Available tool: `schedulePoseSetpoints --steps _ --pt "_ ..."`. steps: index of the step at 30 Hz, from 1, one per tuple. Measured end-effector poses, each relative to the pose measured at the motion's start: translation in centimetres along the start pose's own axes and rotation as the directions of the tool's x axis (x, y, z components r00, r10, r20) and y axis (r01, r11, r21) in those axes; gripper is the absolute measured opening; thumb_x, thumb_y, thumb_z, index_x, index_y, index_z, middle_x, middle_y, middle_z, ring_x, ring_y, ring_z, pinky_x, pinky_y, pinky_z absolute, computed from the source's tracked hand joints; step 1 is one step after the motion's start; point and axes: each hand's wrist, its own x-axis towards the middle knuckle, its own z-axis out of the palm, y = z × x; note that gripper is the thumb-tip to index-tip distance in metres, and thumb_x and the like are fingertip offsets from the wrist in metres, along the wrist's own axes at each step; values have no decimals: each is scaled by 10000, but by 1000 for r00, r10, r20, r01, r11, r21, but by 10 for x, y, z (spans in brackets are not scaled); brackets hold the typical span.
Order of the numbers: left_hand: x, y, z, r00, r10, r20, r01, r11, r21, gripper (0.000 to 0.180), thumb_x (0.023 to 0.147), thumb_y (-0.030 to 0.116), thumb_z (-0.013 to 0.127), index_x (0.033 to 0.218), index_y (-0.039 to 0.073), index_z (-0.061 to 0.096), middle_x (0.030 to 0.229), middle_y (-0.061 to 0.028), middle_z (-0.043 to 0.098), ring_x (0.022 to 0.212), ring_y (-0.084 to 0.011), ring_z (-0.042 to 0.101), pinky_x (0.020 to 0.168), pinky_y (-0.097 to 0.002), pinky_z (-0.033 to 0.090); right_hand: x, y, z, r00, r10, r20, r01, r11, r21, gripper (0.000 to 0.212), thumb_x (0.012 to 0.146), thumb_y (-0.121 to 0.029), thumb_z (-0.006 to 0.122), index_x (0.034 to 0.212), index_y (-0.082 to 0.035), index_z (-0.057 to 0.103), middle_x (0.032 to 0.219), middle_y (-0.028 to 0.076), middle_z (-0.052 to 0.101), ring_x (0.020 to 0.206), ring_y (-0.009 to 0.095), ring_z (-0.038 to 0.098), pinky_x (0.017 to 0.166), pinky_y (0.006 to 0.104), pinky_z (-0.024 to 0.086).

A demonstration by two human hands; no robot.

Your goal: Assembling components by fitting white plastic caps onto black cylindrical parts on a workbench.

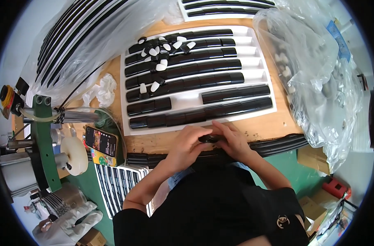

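Observation:
Between my two hands, near the front edge of the table, is a small glossy black piece (pixel 209 138). My left hand (pixel 188 144) pinches it from one side and my right hand (pixel 235 143) from the other, so its full shape is hidden. Just beyond them lies a white tray (pixel 186 99) with rows of glossy black pieces (pixel 236 107) laid end to end in its slots. One slot has a bare gap in its middle. Loose black pieces with white oval parts (pixel 160 67) are scattered over the tray's left half.
Black strips (pixel 277 144) run along the front table edge. To the left stand a green machine frame (pixel 42 143) with a white roller (pixel 74 156), a phone (pixel 101 141) and crumpled tissue (pixel 107 90). A clear plastic bag (pixel 322 82) bulges at the right. Another filled tray (pixel 113 184) sits below.

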Motion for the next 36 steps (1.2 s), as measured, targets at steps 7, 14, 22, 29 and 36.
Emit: schedulePoseSetpoints --steps 7,14,22,29,36 --pt "3 -4 25 982 67 175 -91 987 133 430 791 -50 644 1201 71 603 1156 -150 609 1019 -334 597 838 -390 500 -4 2 4 999 18 -28 -17 999 35 793 736 50 658 1452 -97 349 1021 111 645 981 328 582 866 409 481" --pt "-6 -23 34 990 3 140 -36 972 234 423 852 5 585 1268 29 512 1152 -184 609 1054 -376 578 888 -429 475 -3 0 0 999 27 -24 -24 994 110 854 705 104 667 1461 -82 313 1080 144 602 997 353 576 881 419 479" --pt "-4 -24 35 990 -22 138 -3 983 182 412 828 42 647 1221 28 524 1138 -181 613 1054 -380 576 883 -436 474 -3 -4 -5 998 48 -49 -47 999 18 829 702 97 674 1439 -106 354 1087 156 616 975 324 632 827 380 529" --pt "-8 -33 39 992 60 110 -86 964 252 435 785 -30 584 1209 57 550 1115 -175 625 1004 -382 596 849 -440 487 -5 -8 -23 971 200 133 -229 938 259 654 820 54 639 1419 -65 404 1123 113 634 1012 239 638 850 345 524" --pt "-5 -34 40 982 183 54 -191 923 334 383 754 -57 547 1124 32 593 1038 -148 654 953 -350 623 809 -416 510 -3 -5 -18 851 417 319 -523 618 587 396 933 -116 622 1301 -7 529 1106 88 645 964 115 613 846 269 510"
